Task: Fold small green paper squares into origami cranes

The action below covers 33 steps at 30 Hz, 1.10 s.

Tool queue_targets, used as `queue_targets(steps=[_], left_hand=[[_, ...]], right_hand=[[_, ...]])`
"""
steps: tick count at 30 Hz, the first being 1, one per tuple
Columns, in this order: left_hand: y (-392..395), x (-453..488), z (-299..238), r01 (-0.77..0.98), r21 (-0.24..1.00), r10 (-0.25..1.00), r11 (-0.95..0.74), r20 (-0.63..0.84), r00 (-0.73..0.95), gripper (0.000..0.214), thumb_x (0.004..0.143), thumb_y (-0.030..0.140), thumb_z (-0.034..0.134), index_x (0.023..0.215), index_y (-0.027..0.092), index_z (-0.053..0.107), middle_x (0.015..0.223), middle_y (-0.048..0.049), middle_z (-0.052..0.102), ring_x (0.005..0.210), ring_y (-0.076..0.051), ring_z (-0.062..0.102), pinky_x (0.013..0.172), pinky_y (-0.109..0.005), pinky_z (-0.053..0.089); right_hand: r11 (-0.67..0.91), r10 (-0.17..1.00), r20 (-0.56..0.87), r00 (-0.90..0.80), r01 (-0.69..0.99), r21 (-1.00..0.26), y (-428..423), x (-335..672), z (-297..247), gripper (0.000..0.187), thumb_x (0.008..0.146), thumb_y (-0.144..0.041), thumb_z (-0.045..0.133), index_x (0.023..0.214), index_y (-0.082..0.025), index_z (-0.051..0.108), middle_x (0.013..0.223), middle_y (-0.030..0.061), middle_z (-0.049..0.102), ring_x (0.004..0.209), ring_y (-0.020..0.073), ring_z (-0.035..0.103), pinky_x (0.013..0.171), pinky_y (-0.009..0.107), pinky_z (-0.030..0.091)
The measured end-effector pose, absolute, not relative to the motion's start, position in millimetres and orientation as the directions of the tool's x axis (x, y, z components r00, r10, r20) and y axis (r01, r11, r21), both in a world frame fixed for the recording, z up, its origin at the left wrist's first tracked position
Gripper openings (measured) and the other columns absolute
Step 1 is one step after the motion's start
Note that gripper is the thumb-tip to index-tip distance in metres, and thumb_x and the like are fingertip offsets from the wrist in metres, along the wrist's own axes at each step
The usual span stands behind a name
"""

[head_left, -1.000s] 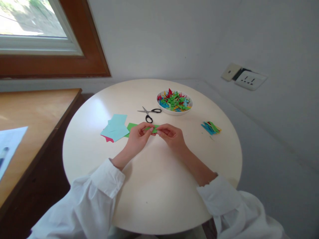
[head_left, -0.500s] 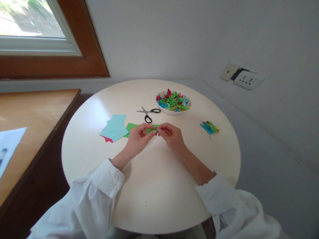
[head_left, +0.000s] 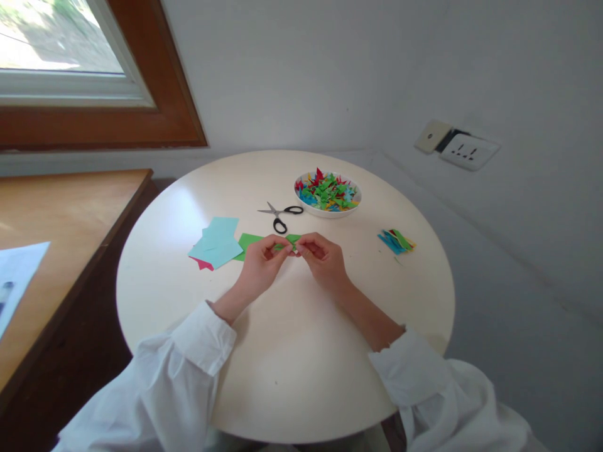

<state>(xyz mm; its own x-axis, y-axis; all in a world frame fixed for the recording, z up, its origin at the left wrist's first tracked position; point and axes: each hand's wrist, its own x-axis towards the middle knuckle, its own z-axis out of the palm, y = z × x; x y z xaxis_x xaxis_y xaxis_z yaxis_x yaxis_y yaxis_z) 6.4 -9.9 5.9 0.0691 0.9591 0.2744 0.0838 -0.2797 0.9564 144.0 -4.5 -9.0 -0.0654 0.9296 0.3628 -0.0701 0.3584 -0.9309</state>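
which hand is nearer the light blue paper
Left. The left hand is right of the light blue paper; the right hand lies farther right. Both pinch a green piece.

This looks like a quiet corner of a home: plain white walls, a wood-framed window (head_left: 61, 50), a wall socket (head_left: 468, 150), and a small round counter (head_left: 292, 351) with scissors (head_left: 281, 215), coloured paper (head_left: 217, 242) and a bowl (head_left: 327, 212) (heaped with folded scraps).

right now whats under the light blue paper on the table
A corner of a pink sheet pokes out at the lower left edge of the light blue paper, and a green sheet emerges from its right side. How far either reaches underneath is covered.
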Motion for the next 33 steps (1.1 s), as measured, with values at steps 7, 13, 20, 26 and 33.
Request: queue_targets(steps=[7, 13, 20, 26, 33], left_hand=[[-8.4, 7.9, 2.5, 0.088, 0.959, 0.963, -0.271, 0.269, 0.031, 0.006, 0.068, 0.021, 0.061, 0.067, 0.015, 0.06, 0.065, -0.003, 0.064, 0.06, -0.013, 0.059, 0.056, -0.024, 0.045], [-8.8, 8.3, 2.4, 0.116, 0.959, 0.966, -0.258, 0.256, 0.035, 0.009, 0.069, 0.023, 0.06, 0.067, 0.015, 0.06, 0.065, -0.0033, 0.064, 0.06, -0.014, 0.059, 0.056, -0.024, 0.045], [-7.6, 8.5, -2.1, 0.139, 0.962, 0.972, -0.235, 0.234, 0.02, 0.009, 0.068, 0.024, 0.061, 0.068, 0.015, 0.058, 0.064, -0.0028, 0.062, 0.06, -0.014, 0.058, 0.056, -0.025, 0.044], [-5.6, 8.0, -5.1, 0.139, 0.964, 0.973, -0.228, 0.23, -0.003, 0.01, 0.066, 0.025, 0.062, 0.066, 0.016, 0.056, 0.06, -0.0008, 0.059, 0.057, -0.013, 0.057, 0.054, -0.024, 0.043], [-6.0, 8.1, -2.7, 0.107, 0.968, 0.973, -0.226, 0.229, -0.011, 0.01, 0.064, 0.022, 0.063, 0.063, 0.015, 0.056, 0.06, -0.0005, 0.059, 0.058, -0.013, 0.057, 0.056, -0.025, 0.044]], right_hand=[[0.394, 0.917, 0.395, -0.057, -0.037, -0.919, -6.7, 141.5, -9.7, 0.008, 0.073, -0.026, 0.062, 0.074, -0.019, 0.058, 0.073, 0.0006, 0.058, 0.067, 0.0132, 0.059, 0.067, 0.028, 0.051], [0.398, 0.917, 0.398, -0.025, 0.053, -0.916, -5.4, 141.1, -13.1, 0.006, 0.074, -0.025, 0.06, 0.073, -0.019, 0.058, 0.072, 0.001, 0.059, 0.067, 0.0137, 0.058, 0.065, 0.028, 0.05], [0.406, 0.912, 0.41, -0.006, 0.153, -0.901, -5.4, 141.3, -13.3, 0.007, 0.074, -0.026, 0.059, 0.072, -0.019, 0.06, 0.074, 0.0019, 0.062, 0.069, 0.0143, 0.059, 0.064, 0.027, 0.05], [0.387, 0.921, 0.391, 0.007, 0.119, -0.914, -7.6, 139.7, -10.1, 0.009, 0.071, -0.026, 0.061, 0.071, -0.018, 0.061, 0.073, 0.0029, 0.064, 0.069, 0.0152, 0.06, 0.067, 0.029, 0.051], [0.355, 0.934, 0.356, 0.006, 0.068, -0.932, -7.3, 140.0, -10.9, 0.011, 0.069, -0.029, 0.064, 0.071, -0.018, 0.062, 0.074, 0.0031, 0.064, 0.07, 0.0156, 0.061, 0.068, 0.03, 0.051]])
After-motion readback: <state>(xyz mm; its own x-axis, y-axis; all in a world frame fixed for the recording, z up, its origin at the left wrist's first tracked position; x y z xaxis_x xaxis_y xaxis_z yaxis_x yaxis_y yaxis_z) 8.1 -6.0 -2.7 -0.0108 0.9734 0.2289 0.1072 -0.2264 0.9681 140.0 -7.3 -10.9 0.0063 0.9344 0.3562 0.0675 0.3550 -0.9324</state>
